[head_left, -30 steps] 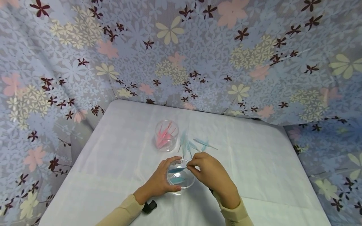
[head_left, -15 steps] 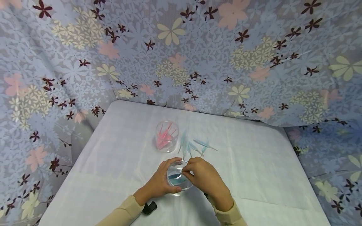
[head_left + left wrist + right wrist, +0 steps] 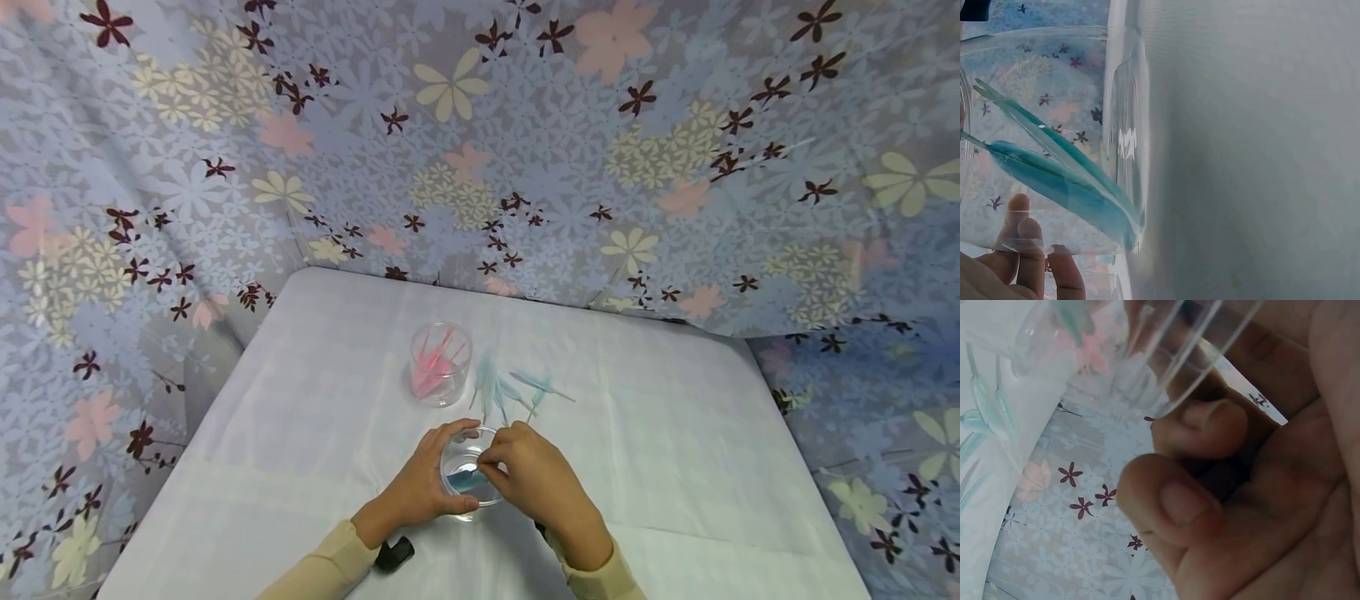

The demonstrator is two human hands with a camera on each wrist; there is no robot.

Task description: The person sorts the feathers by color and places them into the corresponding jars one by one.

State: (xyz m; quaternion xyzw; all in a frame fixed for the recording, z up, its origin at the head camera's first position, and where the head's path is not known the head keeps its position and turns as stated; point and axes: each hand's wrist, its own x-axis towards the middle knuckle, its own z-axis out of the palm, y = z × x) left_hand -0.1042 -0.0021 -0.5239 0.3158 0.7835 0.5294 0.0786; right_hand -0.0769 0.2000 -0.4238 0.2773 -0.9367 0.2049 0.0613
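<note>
Holds clear cup (image 3: 453, 458) w/ L hand (image 3: 416, 487), curling fingers round wall, w/ thumb on side nr body. Reaches to cup mouth w/ R hand (image 3: 536, 475), pinching quill of blue feather (image 3: 1063, 192) btwn thumb + index. In R wrist view, see other fingers (image 3: 1182, 503) of same hand curled in toward palm; can't see pinch itself there.

Locate held feather inside cup, vane slanting down to base, quill up toward mouth (L wrist view, thru clear wall). Note more teal feather (image 3: 1080, 155) alongside in same cup, also slanted, quill end up; can't tell if 1 or 2. Can't tell whether cup base touches desk (image 3: 675, 433).

Find 2nd cup (image 3: 452, 393) upright on desk, beyond L hand, well apart from held cup; contains bunch of pink feathers (image 3: 435, 367), quills up, all below or abt level w/ rim.

Note loose blue feathers (image 3: 487, 390) on desk just R of 2nd cup, past R hand; most w/ quills toward body, one lying crosswise w/ quill to R.

See black item (image 3: 395, 552) by L wrist, beige sleeves (image 3: 322, 568) on both arms, white cover on desk, flowered cloth (image 3: 525, 167) hung behind + at sides.
</note>
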